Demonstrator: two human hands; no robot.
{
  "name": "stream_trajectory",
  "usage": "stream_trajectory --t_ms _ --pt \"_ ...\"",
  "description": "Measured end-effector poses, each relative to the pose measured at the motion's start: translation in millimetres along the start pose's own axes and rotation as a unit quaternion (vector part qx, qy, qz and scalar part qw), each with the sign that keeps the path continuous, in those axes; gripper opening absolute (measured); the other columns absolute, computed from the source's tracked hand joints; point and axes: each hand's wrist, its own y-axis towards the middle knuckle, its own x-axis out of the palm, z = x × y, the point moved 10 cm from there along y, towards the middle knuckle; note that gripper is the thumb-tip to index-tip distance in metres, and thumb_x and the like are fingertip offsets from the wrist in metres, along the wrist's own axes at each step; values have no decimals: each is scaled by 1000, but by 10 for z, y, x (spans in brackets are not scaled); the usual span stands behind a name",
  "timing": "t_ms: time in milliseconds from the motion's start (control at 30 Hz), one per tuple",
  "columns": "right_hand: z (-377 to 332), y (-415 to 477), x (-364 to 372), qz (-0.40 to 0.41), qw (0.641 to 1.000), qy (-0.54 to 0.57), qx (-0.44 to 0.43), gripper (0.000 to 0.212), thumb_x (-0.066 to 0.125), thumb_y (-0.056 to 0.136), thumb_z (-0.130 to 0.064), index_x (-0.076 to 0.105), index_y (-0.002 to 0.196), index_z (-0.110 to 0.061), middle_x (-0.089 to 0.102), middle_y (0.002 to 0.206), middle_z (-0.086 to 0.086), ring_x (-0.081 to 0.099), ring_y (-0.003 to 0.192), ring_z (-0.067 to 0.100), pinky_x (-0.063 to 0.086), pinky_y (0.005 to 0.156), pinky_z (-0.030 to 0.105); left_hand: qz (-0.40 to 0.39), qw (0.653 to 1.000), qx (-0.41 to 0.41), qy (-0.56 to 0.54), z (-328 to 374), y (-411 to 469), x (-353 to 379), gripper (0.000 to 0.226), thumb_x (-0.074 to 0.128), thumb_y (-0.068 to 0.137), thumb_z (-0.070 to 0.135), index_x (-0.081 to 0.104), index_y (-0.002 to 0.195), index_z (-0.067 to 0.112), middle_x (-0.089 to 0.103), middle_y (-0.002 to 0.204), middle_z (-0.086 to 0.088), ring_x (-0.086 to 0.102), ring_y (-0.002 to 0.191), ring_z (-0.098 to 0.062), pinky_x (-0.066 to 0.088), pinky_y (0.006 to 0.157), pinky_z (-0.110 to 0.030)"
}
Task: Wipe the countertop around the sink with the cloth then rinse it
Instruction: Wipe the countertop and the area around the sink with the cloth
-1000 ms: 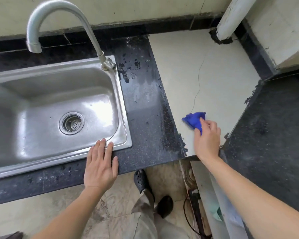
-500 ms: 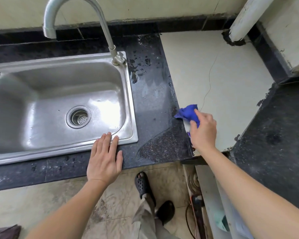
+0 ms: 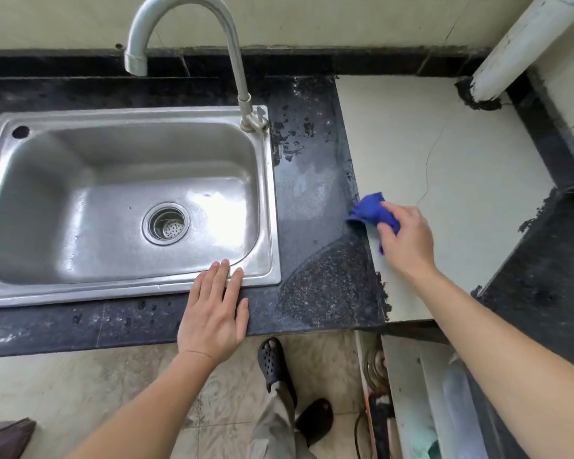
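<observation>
A bunched blue cloth (image 3: 370, 208) lies on the seam between the dark speckled countertop (image 3: 312, 200) and a cream tile surface (image 3: 444, 167). My right hand (image 3: 406, 236) grips the cloth, fingers curled over it. My left hand (image 3: 214, 309) rests flat on the front countertop strip, its fingertips touching the rim of the steel sink (image 3: 265, 193). A curved steel faucet (image 3: 236, 61) stands at the sink's back right corner, with no water running. The counter right of the sink shows wet patches and a dry speckled area near the front.
A white pipe (image 3: 524, 44) rises at the back right corner. Another dark counter section (image 3: 550, 276) lies at the right. Below the counter edge are the tiled floor, my feet in dark sandals (image 3: 274, 362) and an open cabinet with cables (image 3: 375, 409).
My right hand has moved the cloth left from the cream tile to the seam with the dark counter. My left hand has stayed flat at the sink's front rim. The view shifted left.
</observation>
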Motion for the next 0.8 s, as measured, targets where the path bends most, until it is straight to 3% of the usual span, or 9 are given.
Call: stream_trajectory --t_ms 67,133,233,367,400,500,600,667,800 --pt "23 98 75 58 996 -41 52 41 53 88 -6 57 128 -13 54 121 16 47 110 37 35 94 36 2 1000 3 -2 7 -4 6 53 36 93 33 54 131 1 48 139 -24 44 130 -41 29 111 -52" --pt "-391 -198 401 59 996 -55 -40 41 54 83 -5 60 122 -12 56 114 13 48 100 36 41 85 41 3 1000 2 -4 -1 2 11 53 36 93 33 54 131 1 48 139 -24 44 130 -40 30 110 -52" --pt "-917 -882 851 -29 983 -28 -179 40 54 81 -10 62 120 -14 58 112 6 49 95 27 44 78 38 -3 1000 2 -3 -1 5 22 53 36 93 33 55 131 1 48 139 -24 44 130 -40 31 110 -53" --pt "-891 -970 822 -234 952 91 -177 39 59 86 -5 63 122 -17 60 109 -1 54 95 17 38 87 21 2 1000 1 -10 1 5 0 52 37 92 32 56 130 2 49 138 -24 44 129 -40 30 110 -52" --pt "-823 -803 722 -250 949 100 -161 39 62 85 -4 64 121 -17 62 109 -1 58 95 16 38 85 19 6 1000 1 -9 0 3 -3 52 37 92 32 55 130 2 49 138 -24 44 129 -40 30 110 -52" --pt "-455 146 249 -84 993 7 -77 37 61 85 -8 64 121 -17 64 117 6 56 107 26 41 91 28 11 1000 4 -5 -1 0 2 52 36 93 32 55 131 2 49 139 -24 44 130 -40 30 111 -52" --pt "-349 616 179 54 995 -74 24 36 52 89 -11 59 125 -15 58 122 12 44 112 34 38 90 36 13 1000 7 -7 5 -2 13 52 37 93 32 55 131 2 48 140 -24 43 131 -40 30 110 -51" --pt "-628 491 465 65 996 -68 -8 37 53 88 -10 58 125 -13 55 119 12 43 108 35 39 87 41 17 1000 9 -5 2 2 25 52 37 93 32 56 131 2 48 140 -24 44 131 -40 30 111 -51" --pt "-1202 -366 1023 -54 981 -6 -184 38 58 84 -6 61 122 -9 58 111 8 47 98 29 42 85 39 22 1000 10 2 1 -2 18 52 35 94 33 56 131 1 48 140 -24 45 131 -40 30 111 -51"
